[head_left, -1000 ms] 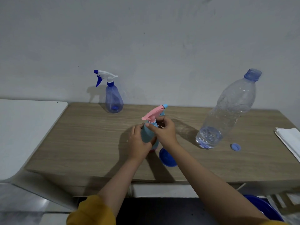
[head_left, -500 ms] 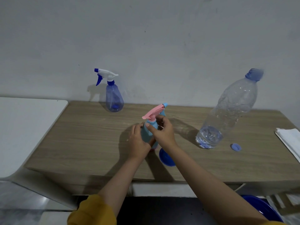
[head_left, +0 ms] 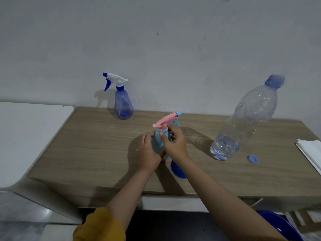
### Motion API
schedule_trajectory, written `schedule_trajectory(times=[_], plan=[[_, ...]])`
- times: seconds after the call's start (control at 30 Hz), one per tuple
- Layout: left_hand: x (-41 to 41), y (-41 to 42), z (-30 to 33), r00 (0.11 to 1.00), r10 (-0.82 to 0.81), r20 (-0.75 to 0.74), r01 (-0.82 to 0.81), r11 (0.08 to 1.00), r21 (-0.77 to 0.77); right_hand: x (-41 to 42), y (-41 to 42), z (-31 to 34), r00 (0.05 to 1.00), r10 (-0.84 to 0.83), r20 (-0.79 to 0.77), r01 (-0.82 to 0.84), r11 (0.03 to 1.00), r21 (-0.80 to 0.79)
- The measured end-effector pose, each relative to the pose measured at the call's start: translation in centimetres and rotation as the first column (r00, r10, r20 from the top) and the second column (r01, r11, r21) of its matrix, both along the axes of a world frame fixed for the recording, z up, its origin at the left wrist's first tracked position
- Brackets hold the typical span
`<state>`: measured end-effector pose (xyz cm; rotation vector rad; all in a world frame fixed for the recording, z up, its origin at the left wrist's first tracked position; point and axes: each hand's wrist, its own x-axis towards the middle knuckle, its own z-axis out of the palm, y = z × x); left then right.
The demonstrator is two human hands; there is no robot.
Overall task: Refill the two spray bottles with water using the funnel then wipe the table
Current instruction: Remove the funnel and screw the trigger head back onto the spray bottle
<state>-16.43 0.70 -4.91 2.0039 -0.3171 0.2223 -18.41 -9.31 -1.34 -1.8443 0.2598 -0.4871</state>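
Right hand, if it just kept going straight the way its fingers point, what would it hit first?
The right hand already grips the neck of the pink-top sprayer, its fingers pointing up and away toward the wall. Past the sprayer, the way over the table looks free to the wall, though depth is hard to judge.

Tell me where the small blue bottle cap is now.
The bottle cap lies on the wooden table, right side, between the large water bottle and the white cloth.

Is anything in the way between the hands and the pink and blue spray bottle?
No. Both hands are already on the pink-topped spray bottle: the left hand holds its body, and the right hand pinches its neck under the sprayer. Nothing sits between them.
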Motion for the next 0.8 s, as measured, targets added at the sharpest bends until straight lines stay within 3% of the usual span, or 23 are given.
schedule_trajectory(times=[0.33, 0.47, 0.8], plan=[[-0.5, 0.0, 0.6, 0.999, 0.031, 0.015, -0.031, 0.999, 0.028, 0.4, 1.1, 0.1, 0.991, -0.132, 0.012, 0.129, 0.983, 0.130], [-0.5, 0.1, 0.6, 1.000, 0.020, 0.010, -0.020, 0.999, 0.034, 0.3, 0.5, -0.4, 1.000, -0.024, -0.001, 0.024, 0.999, 0.033], [-0.6, -0.2, 0.8, 0.999, 0.045, 0.000, -0.045, 0.999, 0.025, 0.7, 1.2, -0.4, 0.990, -0.133, -0.037, 0.134, 0.991, 0.031]])
